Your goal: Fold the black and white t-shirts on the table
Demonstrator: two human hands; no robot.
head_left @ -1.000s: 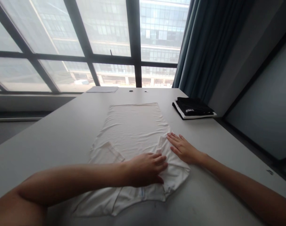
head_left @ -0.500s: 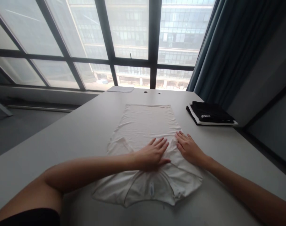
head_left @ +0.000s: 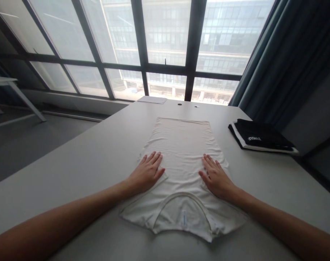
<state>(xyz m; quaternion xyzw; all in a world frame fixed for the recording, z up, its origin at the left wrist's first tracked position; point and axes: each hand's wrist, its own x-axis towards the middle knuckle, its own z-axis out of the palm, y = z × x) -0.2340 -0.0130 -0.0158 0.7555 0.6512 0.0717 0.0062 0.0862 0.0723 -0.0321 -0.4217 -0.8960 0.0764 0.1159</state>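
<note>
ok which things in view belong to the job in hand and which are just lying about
In hand:
white shirt, spread flat on the table
left hand and right hand, both resting on it

Lying about, untouched:
folded black-and-white pile, on the right
pale flat sheet, at the far edge

Left hand (head_left: 145, 174) — flat, palm down; right hand (head_left: 216, 177) — same.

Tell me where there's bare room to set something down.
Free: the broad stretch left of the white T-shirt, out to the left edge of the table, and the patch between the folded stack and the right forearm. Crowded: the middle, where the shirt lies spread under the left hand and right hand.
</note>
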